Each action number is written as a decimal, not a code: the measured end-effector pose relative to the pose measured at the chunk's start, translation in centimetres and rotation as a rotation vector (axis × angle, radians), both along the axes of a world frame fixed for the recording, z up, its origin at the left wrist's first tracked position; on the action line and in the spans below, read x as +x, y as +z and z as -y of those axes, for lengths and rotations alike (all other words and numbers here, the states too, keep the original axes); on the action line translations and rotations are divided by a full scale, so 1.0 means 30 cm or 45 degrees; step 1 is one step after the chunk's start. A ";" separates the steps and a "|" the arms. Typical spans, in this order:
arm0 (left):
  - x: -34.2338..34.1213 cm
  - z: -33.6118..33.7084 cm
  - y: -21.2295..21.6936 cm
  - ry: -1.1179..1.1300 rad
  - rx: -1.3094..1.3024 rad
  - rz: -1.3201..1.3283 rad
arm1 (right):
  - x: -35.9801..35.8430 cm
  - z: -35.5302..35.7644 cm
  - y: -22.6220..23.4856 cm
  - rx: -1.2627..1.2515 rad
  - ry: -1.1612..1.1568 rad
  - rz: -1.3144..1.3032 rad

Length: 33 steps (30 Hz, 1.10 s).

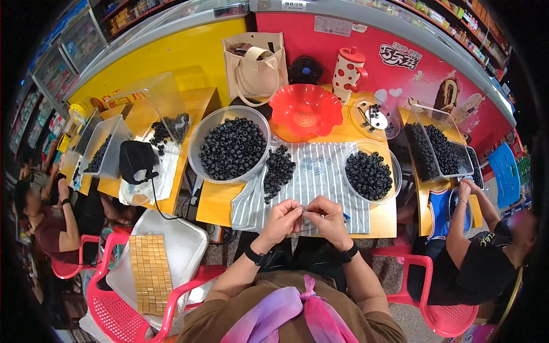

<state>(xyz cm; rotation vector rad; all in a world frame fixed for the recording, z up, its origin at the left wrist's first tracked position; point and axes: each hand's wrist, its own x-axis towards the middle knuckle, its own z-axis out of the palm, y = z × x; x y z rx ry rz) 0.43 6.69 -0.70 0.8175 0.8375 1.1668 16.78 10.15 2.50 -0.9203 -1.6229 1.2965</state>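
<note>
The left hand and right hand are hovering close together over the near part of a striped cloth, fingertips almost meeting. The fingers of both hands are pinching narrowly; whether they are gripping something is too small to tell. Just beyond the left hand, a loose pile of black beads is lying on the cloth, and small clear pieces are lying to its right. A large tub full of such beads is standing left of the pile, while a smaller tub of them is standing on the right. Behind, a red bowl is sitting on the bench near a spotted mug.
</note>
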 end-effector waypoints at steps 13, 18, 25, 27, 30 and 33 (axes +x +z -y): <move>0.019 -0.004 0.005 0.111 -0.040 -0.025 | -0.004 -0.005 -0.022 0.160 -0.065 -0.036; 0.032 -0.012 0.006 0.129 -0.037 -0.094 | -0.005 -0.009 -0.030 0.043 -0.124 -0.116; 0.046 -0.020 0.021 0.237 -0.089 -0.079 | 0.016 -0.026 -0.069 0.042 -0.348 -0.118; 0.049 -0.021 0.027 0.297 -0.109 -0.076 | 0.020 -0.020 -0.064 0.056 -0.374 -0.074; 0.043 -0.019 0.017 0.402 -0.083 -0.019 | 0.023 -0.002 -0.040 0.115 -0.350 0.017; 0.029 -0.017 0.006 0.288 -0.050 -0.060 | 0.026 0.010 -0.033 0.093 -0.325 -0.030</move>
